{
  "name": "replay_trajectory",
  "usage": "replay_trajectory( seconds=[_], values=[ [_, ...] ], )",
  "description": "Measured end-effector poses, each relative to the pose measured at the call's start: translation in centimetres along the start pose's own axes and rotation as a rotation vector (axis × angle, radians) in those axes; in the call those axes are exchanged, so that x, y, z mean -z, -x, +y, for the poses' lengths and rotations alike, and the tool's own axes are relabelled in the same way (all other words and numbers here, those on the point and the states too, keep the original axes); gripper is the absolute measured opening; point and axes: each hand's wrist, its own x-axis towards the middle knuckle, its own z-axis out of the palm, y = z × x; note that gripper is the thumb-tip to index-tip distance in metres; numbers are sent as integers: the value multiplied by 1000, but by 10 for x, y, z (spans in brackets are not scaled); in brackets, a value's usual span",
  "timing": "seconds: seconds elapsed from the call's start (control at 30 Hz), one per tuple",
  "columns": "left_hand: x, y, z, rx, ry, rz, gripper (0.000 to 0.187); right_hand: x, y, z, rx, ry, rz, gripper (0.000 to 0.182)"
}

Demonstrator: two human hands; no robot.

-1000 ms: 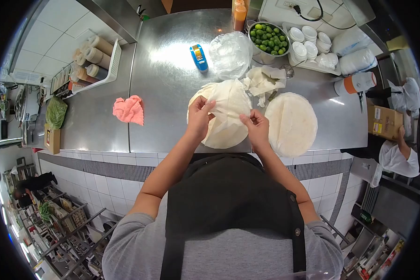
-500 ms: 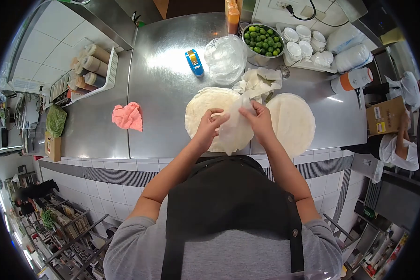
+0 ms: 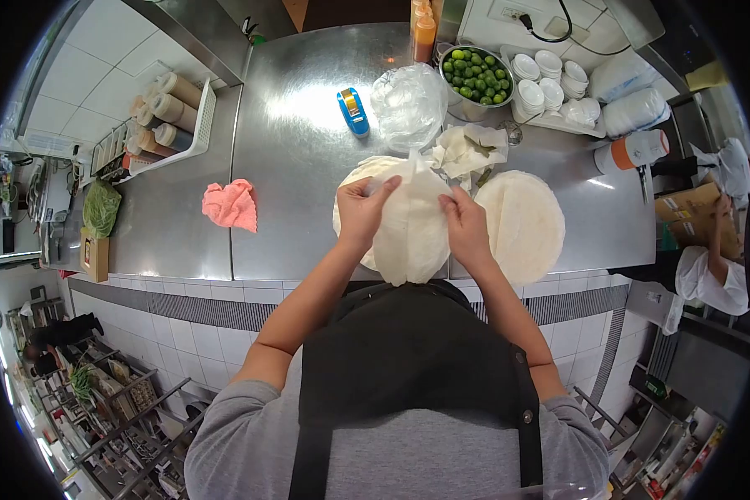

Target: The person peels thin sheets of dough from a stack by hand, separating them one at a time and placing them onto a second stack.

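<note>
Head view, steel counter. Left hand and right hand both pinched on one thin white sheet, one at each side edge, holding it lifted off the counter; the sheet hangs folded or drooping between them, lower edge over the counter's near lip. Hands apart, the sheet's width between them.

Under and behind the lifted sheet: left stack of round sheets, mostly hidden by sheet and left hand. Right stack of round sheets lies just beside the right hand, in full view.

Beyond the hands: crumpled paper touching the stacks' far edges; clear plastic bag just behind that; blue tape dispenser to its left. Metal bowl of limes farther back, small white cups on a tray beside it, sauce bottle at the far edge. Orange-and-white bottle on its side at right.

Pink cloth well left of the hands. White basket of rolls at far left.

Another person's white sleeve at the right rim, possibly by a cardboard box – distorted there
</note>
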Motion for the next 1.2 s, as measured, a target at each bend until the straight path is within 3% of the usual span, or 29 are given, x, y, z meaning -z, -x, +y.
replay_trajectory(
  seconds=[0.07, 0.13, 0.2, 0.27, 0.33, 0.43, 0.53, 0.63, 0.7, 0.77, 0.83, 0.93, 1.0, 1.03, 1.1, 1.13, 1.2],
  values=[
    [4, -5, -15, 21, 73, 133, 20, -3, 3, 9, -52, 40, 63, 24],
    [0, -3, -17, 36, 106, 135, 19, -9, 8, 17, -65, -53, 187, 23],
    [-2, 0, -21, 54, 137, 141, 20, -8, 12, 22, -75, -105, 118, 21],
    [-3, 2, -25, 192, 224, -69, 23, -4, 14, 29, -84, -157, 47, 19],
    [-4, 8, -23, 190, 199, -151, 25, 3, 12, 31, -137, -381, -182, 15],
    [-11, 19, -16, 158, 166, -271, 27, 9, 2, 13, -303, -618, -98, 11],
    [-15, 24, -14, 129, 179, -334, 27, 14, -9, -19, -359, -475, -36, 7],
    [-13, 22, -18, 72, 158, -256, 27, 13, -14, 5, -277, -460, 64, 7],
    [-8, 17, -22, 94, 218, -43, 26, 12, -16, 12, -290, -466, 104, 7],
    [-2, 16, -23, 109, 183, -37, 26, 9, -16, 9, -305, -471, 147, 8],
    [0, 13, -24, 125, 149, -36, 27, 4, -17, -5, -54, -508, 119, 14],
    [-2, 1, -28, 95, 241, -179, 27, 12, -18, -4, -33, -507, -63, 16],
    [-5, -7, -22, -105, 68, -230, 34, 16, -16, -17, -52, -512, -119, 17],
    [-6, -9, -15, -106, 69, -228, 34, 17, -16, -23, -73, -518, -176, 18],
    [-10, -11, 2, -209, -364, -290, 36, 13, -15, -27, -60, -526, -179, 18],
    [-11, -14, 5, -209, -362, -289, 36, 12, -15, -28, -47, -534, -180, 18],
    [-13, -18, 10, 11, -314, -419, 34, 16, -17, -12, -22, -470, -86, 18]
  ],
)
